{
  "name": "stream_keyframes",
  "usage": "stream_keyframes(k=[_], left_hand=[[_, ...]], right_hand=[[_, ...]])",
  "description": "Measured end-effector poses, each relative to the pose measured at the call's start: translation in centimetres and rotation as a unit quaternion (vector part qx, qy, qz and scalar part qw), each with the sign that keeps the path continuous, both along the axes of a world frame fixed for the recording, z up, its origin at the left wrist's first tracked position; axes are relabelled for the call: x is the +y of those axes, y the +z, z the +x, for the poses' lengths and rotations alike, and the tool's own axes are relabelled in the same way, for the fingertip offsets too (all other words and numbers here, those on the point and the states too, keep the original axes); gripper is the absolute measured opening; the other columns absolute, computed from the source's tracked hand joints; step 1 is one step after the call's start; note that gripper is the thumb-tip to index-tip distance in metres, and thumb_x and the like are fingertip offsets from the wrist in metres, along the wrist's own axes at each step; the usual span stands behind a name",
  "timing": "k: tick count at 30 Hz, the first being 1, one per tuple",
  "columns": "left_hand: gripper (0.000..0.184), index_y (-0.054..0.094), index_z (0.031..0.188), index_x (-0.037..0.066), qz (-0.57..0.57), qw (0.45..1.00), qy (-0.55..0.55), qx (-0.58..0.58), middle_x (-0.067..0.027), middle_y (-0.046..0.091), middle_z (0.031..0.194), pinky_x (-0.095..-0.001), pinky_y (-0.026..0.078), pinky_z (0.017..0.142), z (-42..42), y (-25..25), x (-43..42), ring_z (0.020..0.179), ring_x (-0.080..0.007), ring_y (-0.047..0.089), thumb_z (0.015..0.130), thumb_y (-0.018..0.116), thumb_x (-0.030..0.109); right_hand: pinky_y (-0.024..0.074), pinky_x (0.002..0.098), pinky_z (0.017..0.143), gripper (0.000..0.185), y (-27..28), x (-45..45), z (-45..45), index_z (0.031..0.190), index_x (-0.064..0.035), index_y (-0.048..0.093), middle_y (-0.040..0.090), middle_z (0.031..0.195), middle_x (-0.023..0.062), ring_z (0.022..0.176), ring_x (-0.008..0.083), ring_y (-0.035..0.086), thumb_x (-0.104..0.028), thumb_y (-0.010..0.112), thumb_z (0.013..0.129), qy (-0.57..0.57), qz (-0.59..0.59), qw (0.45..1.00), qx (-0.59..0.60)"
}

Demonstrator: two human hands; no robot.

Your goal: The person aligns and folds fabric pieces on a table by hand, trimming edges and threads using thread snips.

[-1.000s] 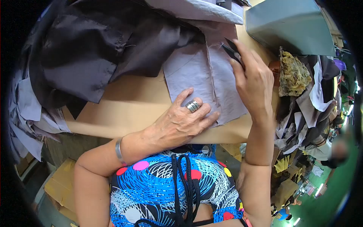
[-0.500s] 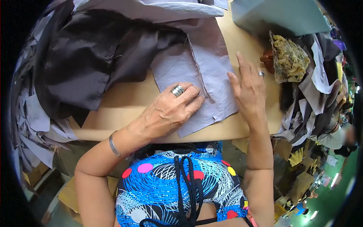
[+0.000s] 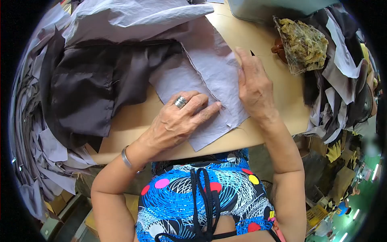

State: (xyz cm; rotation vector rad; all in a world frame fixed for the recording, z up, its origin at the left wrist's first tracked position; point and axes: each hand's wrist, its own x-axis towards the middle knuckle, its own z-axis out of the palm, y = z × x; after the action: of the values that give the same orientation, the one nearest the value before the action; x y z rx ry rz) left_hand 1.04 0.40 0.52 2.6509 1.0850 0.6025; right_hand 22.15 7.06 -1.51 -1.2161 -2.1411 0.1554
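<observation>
A pale grey-lilac cloth piece (image 3: pixel 217 66) with a seam down it lies over the table's front part, joined to dark brown cloth (image 3: pixel 86 86) on the left. My left hand (image 3: pixel 183 117), with a wide ring, rests on the pale cloth with curled fingers. Its thumb and fingertips pinch at the lower end of the seam. My right hand (image 3: pixel 256 86) is at the cloth's right edge, fingers bent together. A small dark pointed tip (image 3: pixel 252 53) shows beyond these fingers; the rest of that thing is hidden.
On the tan table (image 3: pixel 282 101), a plastic-wrapped yellowish bundle (image 3: pixel 304 46) stands at the right beside a brown object (image 3: pixel 279 49). A grey-blue bin (image 3: pixel 274 10) is behind. Cloth heaps hang at the left (image 3: pixel 38 121) and right (image 3: pixel 338 76) edges.
My right hand has turned inward and bent its fingers, and a dark tip now shows beyond them. My left index finger has stretched to the seam's end. The view has shifted slightly.
</observation>
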Motion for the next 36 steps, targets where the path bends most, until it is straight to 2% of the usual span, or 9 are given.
stream_keyframes(k=[3,6,12,15,20,27,32,36], left_hand=[[0.041,0.063,0.112,0.008,0.001,1.0,-0.001,0.0,-0.008,0.056,0.104,-0.0375,0.048,0.087,0.0,-0.2,0.0,0.101,-0.0247,0.057,0.071,0.056,0.008],[0.041,0.062,0.112,0.009,-0.002,1.0,-0.005,0.007,-0.0076,0.056,0.105,-0.0381,0.047,0.088,0.0,0.2,-0.1,0.101,-0.0242,0.057,0.071,0.056,0.01],[0.039,0.061,0.113,0.013,0.046,0.997,-0.033,0.044,-0.0055,0.054,0.106,-0.0385,0.045,0.089,0.2,0.0,-0.1,0.099,-0.0197,0.057,0.074,0.055,0.014],[0.041,0.06,0.115,0.014,0.062,0.994,-0.046,0.072,-0.005,0.055,0.106,-0.0385,0.046,0.091,0.2,0.1,-0.2,0.098,-0.0176,0.058,0.075,0.055,0.015],[0.043,0.059,0.116,0.014,0.036,0.997,-0.044,0.051,-0.0054,0.054,0.107,-0.0385,0.046,0.092,0.1,-0.2,-0.3,0.096,-0.0181,0.058,0.074,0.054,0.014],[0.044,0.058,0.117,0.011,0.069,0.993,-0.044,0.086,-0.005,0.053,0.101,-0.0362,0.05,0.085,0.8,0.2,0.2,0.089,-0.0177,0.057,0.073,0.056,0.015],[0.045,0.058,0.117,0.011,0.099,0.991,-0.037,0.078,-0.004,0.052,0.097,-0.0346,0.051,0.082,1.0,-0.3,0.2,0.084,-0.0169,0.057,0.072,0.057,0.014],[0.045,0.058,0.115,0.009,0.071,0.996,-0.044,0.042,-0.0047,0.053,0.098,-0.0337,0.051,0.081,0.7,-0.5,0.3,0.084,-0.0171,0.058,0.07,0.058,0.013]], right_hand=[[0.0509,0.0437,0.074,0.053,0.5,-0.6,-0.1,0.133,-0.01,0.045,0.062,0.109,0.0171,0.085,0.0373,0.063,-0.004,0.059,0.082,-0.035,-0.075,0.996,0.037],[0.0522,0.0412,0.068,0.055,0.3,-0.7,0.1,0.135,-0.0126,0.045,0.065,0.106,0.015,0.078,0.035,0.064,-0.005,0.06,0.082,-0.045,-0.084,0.995,-0.003],[0.0518,0.0403,0.056,0.057,-0.2,-0.3,0.6,0.136,-0.0175,0.045,0.067,0.102,0.011,0.066,0.031,0.064,-0.004,0.059,0.082,-0.012,-0.034,0.998,-0.047],[0.0524,0.04,0.056,0.055,0.2,-0.6,0.7,0.134,-0.0175,0.048,0.067,0.102,0.0106,0.066,0.0307,0.064,-0.002,0.057,0.082,-0.002,-0.067,0.997,-0.047],[0.0538,0.0386,0.058,0.054,-0.2,0.2,1.2,0.132,-0.0172,0.05,0.067,0.103,0.0108,0.068,0.0296,0.065,0.002,0.053,0.082,0.039,-0.031,0.997,-0.051],[0.0545,0.0374,0.061,0.052,-0.3,0.2,1.3,0.131,-0.0158,0.051,0.067,0.104,0.0107,0.073,0.0292,0.066,0.002,0.052,0.082,0.05,-0.026,0.997,-0.048],[0.055,0.0368,0.067,0.053,0.1,-0.1,1.2,0.131,-0.0159,0.05,0.066,0.109,0.0119,0.083,0.0297,0.067,0.001,0.057,0.081,0.055,-0.026,0.998,-0.016],[0.0548,0.0375,0.07,0.055,0.0,-0.1,1.4,0.131,-0.0168,0.05,0.065,0.11,0.0134,0.086,0.0306,0.067,0.0,0.061,0.08,0.071,-0.06,0.995,0.036]])
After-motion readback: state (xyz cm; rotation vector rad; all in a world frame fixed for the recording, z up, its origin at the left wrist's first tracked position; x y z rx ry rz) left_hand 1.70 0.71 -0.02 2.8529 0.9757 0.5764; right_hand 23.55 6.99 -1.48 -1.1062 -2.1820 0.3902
